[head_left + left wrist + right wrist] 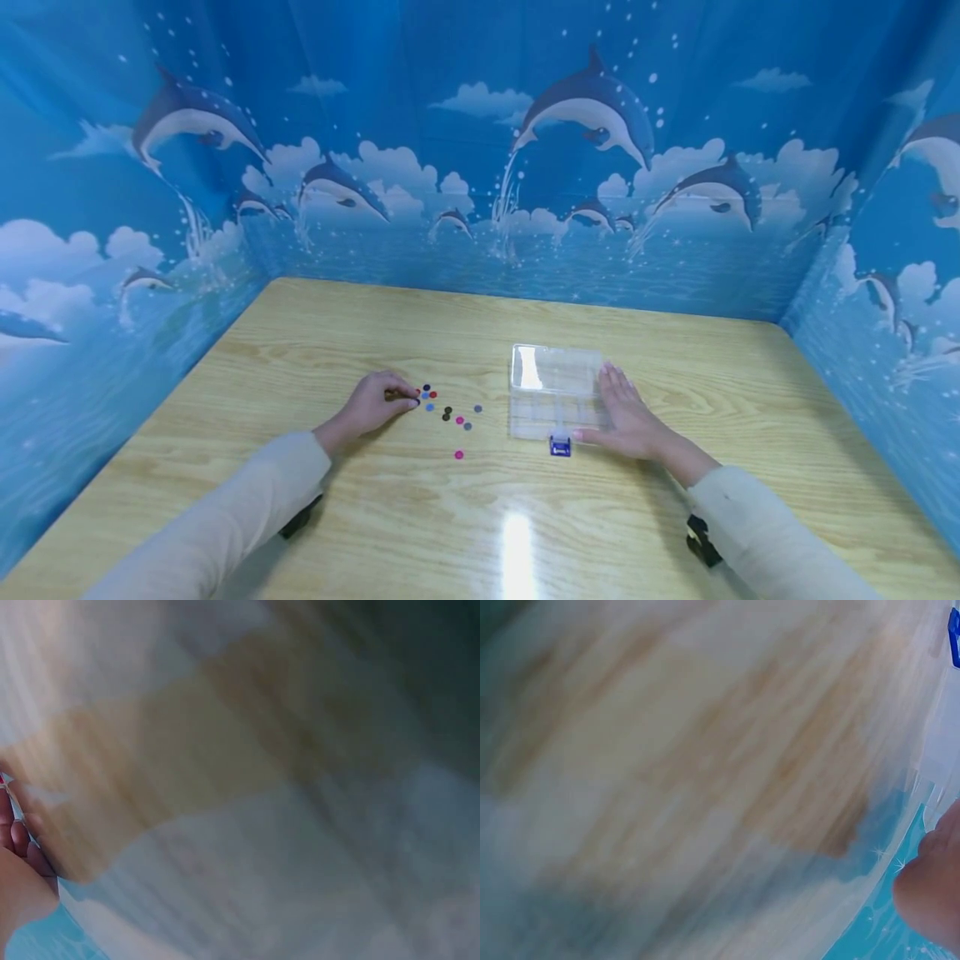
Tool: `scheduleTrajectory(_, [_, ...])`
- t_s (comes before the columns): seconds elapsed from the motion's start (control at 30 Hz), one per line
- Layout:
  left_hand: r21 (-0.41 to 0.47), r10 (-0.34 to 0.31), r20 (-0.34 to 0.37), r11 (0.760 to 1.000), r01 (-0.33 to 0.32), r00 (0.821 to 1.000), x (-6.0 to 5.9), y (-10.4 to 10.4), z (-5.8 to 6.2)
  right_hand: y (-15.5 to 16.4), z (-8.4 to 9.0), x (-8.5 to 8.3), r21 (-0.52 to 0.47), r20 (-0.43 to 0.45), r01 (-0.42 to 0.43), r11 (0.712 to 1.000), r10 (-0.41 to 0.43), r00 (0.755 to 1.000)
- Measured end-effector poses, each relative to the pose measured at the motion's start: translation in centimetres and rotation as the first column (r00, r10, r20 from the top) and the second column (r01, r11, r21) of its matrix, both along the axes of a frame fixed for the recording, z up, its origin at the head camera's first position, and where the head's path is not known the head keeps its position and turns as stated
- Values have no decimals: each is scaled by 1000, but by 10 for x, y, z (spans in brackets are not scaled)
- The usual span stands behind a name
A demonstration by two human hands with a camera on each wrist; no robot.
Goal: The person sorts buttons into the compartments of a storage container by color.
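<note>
A clear plastic box (551,390) with a blue latch (559,447) lies shut on the wooden table (480,500). My right hand (626,410) rests flat with straight fingers against the box's right side, thumb near the latch. Several small coloured buttons (448,412) lie scattered left of the box. My left hand (375,402) sits at the left end of the scatter, its fingertips curled and pinching something small there. The wrist views are blurred; the left wrist view shows only fingers (19,847), the right wrist view a bit of hand (934,889) and the blue latch (954,634).
Blue dolphin-print walls (480,167) close the table in at the back and on both sides. A single pink button (458,454) lies nearer the front. A bright light glare (517,554) shows on the front of the table.
</note>
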State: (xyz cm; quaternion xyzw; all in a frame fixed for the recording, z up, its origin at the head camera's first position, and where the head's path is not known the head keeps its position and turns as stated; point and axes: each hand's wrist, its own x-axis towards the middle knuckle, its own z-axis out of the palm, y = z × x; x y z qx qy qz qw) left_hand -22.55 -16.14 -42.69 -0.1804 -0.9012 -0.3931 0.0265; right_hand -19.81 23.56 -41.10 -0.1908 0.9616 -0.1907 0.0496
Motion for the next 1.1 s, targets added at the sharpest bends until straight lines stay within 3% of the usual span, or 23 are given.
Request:
scheduleTrajectory(0.27, [-17, -19, 2, 1000, 19, 1000, -3, -1, 2, 0, 2, 1, 16, 5, 2, 1000, -2, 1000])
scheduleTrajectory(0.7, [-34, 11, 44, 999, -9, 999, -3, -2, 6, 0, 3, 2, 20, 8, 3, 1000, -3, 1000])
scheduleTrajectory(1.1, [-44, -33, 23, 998, 34, 999, -4, -4, 6, 0, -1, -1, 31, 25, 11, 999, -12, 1000])
